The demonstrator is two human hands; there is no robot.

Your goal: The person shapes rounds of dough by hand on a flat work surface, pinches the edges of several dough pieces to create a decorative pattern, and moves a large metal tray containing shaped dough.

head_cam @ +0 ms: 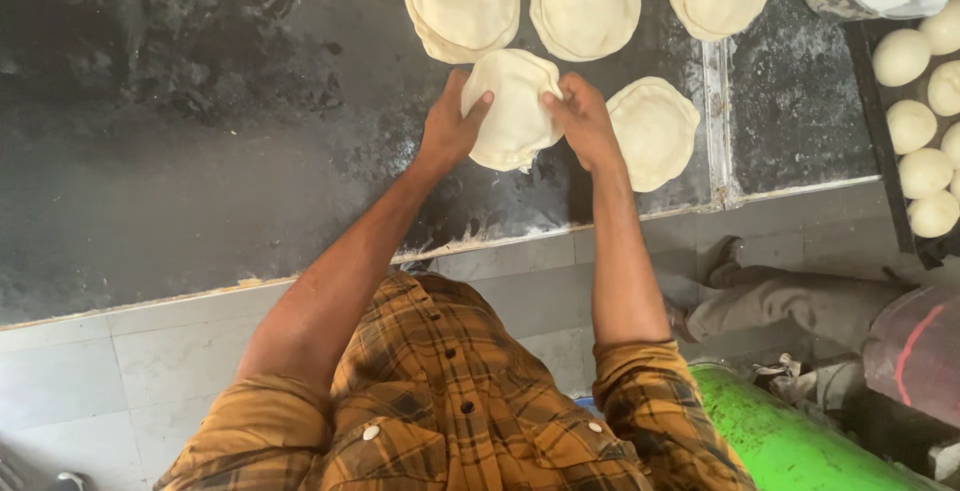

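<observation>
Plaid-sleeved arms, left hand (pixel 452 129) and right hand (pixel 583 121) grip closed on dough disc (pixel 512 111) between them

Colours on and around the worktop
Dough discs (pixel 585 3) cream; worktop (pixel 200 131) black, flour-dusted; shirt (pixel 440 401) mustard-brown plaid; cylinder (pixel 790 441) bright green.

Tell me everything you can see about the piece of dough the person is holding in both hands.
The dough piece is a pale cream, soft-looking flattened round, roughly squared off where its edges fold inward. It is held just above the dark, flour-dusted worktop, tilted slightly. The left hand grips its left edge with the thumb on top; the right hand grips its right edge. Similar flattened rounds lie beyond and beside it, apart from it.
</observation>
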